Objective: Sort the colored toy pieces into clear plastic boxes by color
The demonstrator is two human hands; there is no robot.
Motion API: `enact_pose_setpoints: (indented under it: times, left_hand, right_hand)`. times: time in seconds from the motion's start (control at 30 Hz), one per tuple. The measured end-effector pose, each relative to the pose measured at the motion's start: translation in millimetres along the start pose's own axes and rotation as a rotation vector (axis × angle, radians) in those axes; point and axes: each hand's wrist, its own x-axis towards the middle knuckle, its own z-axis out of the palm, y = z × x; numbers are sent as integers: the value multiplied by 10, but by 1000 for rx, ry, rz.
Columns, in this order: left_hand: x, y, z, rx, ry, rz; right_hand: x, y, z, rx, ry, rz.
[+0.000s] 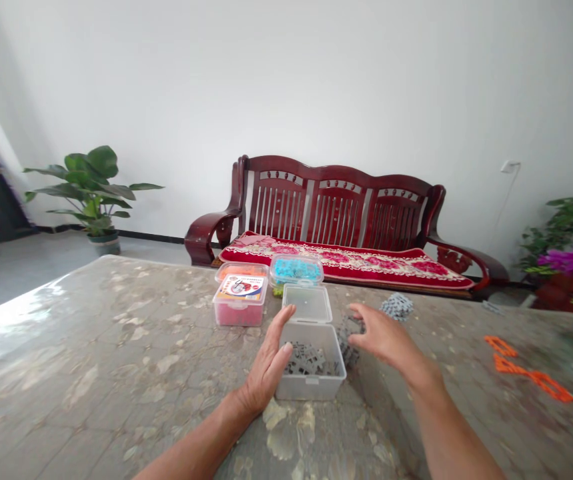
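Observation:
In the head view a clear plastic box (311,388) with small grey plastic building pieces (309,360) in it stands on the table, its lid (307,303) folded back behind it. My left hand (266,367) rests along the left side of the box, fingers stretched out. Over the table to the right of the box is my right hand (383,335), thumb and fingers apart. Its fingertips are at a cluster of grey pieces (350,341) beside the box; whether they touch it I cannot tell. Farther back lies another grey cluster (397,305).
Behind the box stand a box with pink contents (239,315), one with orange pieces (241,269) and one with blue pieces (297,269). Orange linked pieces (531,375) lie at the right. Beyond the patterned table (91,373) is a wooden bench (336,213).

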Motion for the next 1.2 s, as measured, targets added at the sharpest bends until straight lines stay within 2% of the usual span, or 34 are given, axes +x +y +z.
enact_pose_setpoints:
  times: [0.1, 0.17, 0.33, 0.47, 0.53, 0.67, 0.73, 0.83, 0.97, 1.2]
  left_hand:
    - [-4, -3, 3, 3, -2, 0]
    - [-3, -3, 7, 0, 2, 1]
    - [12, 5, 20, -20, 7, 11]
    - [11, 22, 26, -24, 13, 8]
    - [6, 30, 26, -25, 14, 3]
    - [0, 30, 18, -25, 8, -4]
    - [-1, 20, 13, -21, 6, 3]
    - [0, 2, 8, -9, 5, 8]
    - [6, -7, 9, 2, 4, 18]
    - [10, 2, 3, -3, 2, 8]
  right_hand:
    - [-55, -158, -132, 117, 85, -72]
    - [-114, -330, -160, 160, 77, -175]
    - [-186, -746, 52, 142, -10, -399]
    - [-116, -787, 174, 155, -18, -475]
    - [-65, -676, 132, 158, 24, -433]
    - [34, -290, -12, 95, 116, -210]
    - [63, -96, -31, 59, 71, -121]
    - [66, 88, 18, -15, -84, -45]
    - [30, 73, 90, -134, -230, -29]
    - [-10, -63, 96, -230, -257, 17]
